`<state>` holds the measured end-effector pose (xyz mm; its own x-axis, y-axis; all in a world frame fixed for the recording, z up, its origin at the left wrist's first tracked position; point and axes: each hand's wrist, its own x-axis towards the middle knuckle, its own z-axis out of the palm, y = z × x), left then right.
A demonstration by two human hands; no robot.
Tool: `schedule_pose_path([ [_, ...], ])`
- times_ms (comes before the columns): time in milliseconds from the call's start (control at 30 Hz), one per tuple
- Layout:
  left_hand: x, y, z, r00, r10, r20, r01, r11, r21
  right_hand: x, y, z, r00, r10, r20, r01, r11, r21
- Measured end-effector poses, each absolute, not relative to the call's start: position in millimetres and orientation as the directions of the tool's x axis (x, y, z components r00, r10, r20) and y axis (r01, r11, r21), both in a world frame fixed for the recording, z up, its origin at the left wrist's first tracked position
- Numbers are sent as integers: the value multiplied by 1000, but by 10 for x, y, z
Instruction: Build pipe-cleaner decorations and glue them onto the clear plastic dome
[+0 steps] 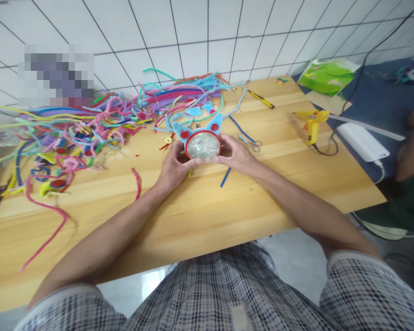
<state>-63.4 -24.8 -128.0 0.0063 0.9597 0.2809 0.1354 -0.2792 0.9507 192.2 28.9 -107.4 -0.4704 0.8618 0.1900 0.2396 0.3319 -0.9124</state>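
Observation:
A round, clear ornament point(203, 146) with a red rim is held upright over the wooden table point(262, 202). Two light blue pointed ears point(215, 125) with red dots stand on its top edge. My left hand point(175, 166) grips its left side, thumb at the lower front. On the right side, my right hand point(235, 155) holds it the same way, with both thumbs near the bottom. The fingers behind the ornament are partly hidden. A blue stem point(225, 177) lies just below my right hand, and small scissors point(256, 145) rest to its right.
Tangled colourful pipe cleaners point(106, 119) cover the table's back left. A yellow cutter point(261, 99) lies at the back, a yellow glue gun point(312, 126) stands at the right with its cord. Beyond are a white power strip point(362, 141), a green packet point(326, 78) and another person's arm point(412, 147).

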Motion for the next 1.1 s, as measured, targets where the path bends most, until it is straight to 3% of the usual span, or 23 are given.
schedule_pose_path([
  [867,-655,-249,-1155,73,964,256,162,-265,951,1880,209,-1123,-413,888,203,271,332,-903],
  [1100,-660,-248,-1186,75,960,269,170,-278,945,1972,203,-1057,-460,854,243,346,424,-837],
])
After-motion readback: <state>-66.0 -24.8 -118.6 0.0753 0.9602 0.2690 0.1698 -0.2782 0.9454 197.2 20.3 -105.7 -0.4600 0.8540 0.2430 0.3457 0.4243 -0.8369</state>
